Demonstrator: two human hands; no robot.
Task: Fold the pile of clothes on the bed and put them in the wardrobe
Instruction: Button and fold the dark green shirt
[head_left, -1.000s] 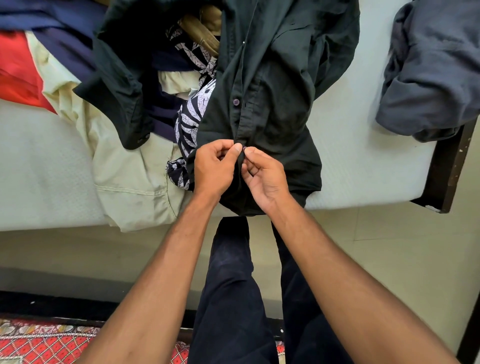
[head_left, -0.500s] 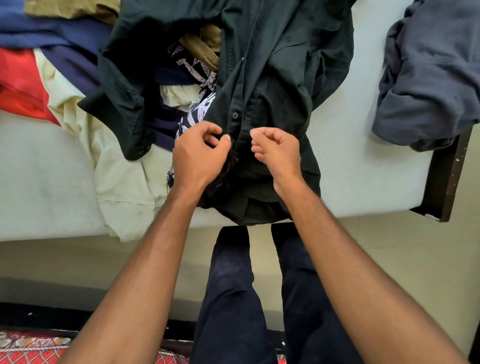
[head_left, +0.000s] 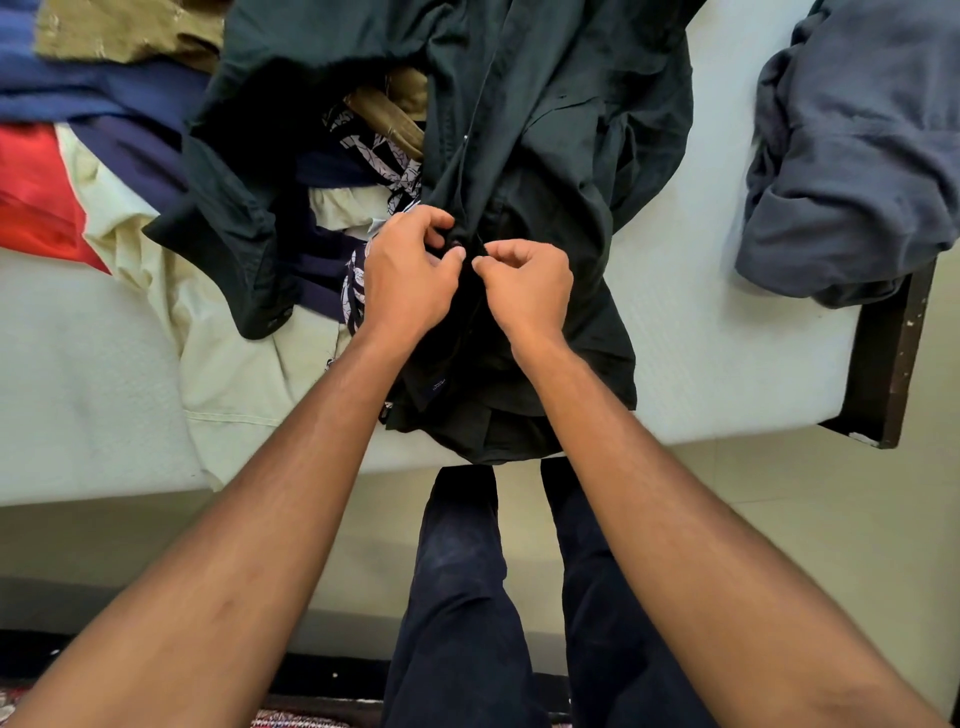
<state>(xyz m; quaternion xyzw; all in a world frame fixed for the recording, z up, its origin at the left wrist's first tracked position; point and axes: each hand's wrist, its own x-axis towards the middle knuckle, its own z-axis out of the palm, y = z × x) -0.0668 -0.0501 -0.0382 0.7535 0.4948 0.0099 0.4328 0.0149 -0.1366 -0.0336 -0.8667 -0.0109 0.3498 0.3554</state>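
While the left hand and right hand each pinch the dark shirt at its front strip, curled fingers hide the spot between them. It lies on the bed, hem over the near edge; the clothes pile at left is cut off.

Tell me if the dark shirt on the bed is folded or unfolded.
Unfolded. The dark shirt lies rumpled, stretched out on the bed, hem over the edge; left hand and right hand pinch its button front.

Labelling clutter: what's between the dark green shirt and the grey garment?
Only bare white mattress separates the dark green shirt and the grey garment, head view.
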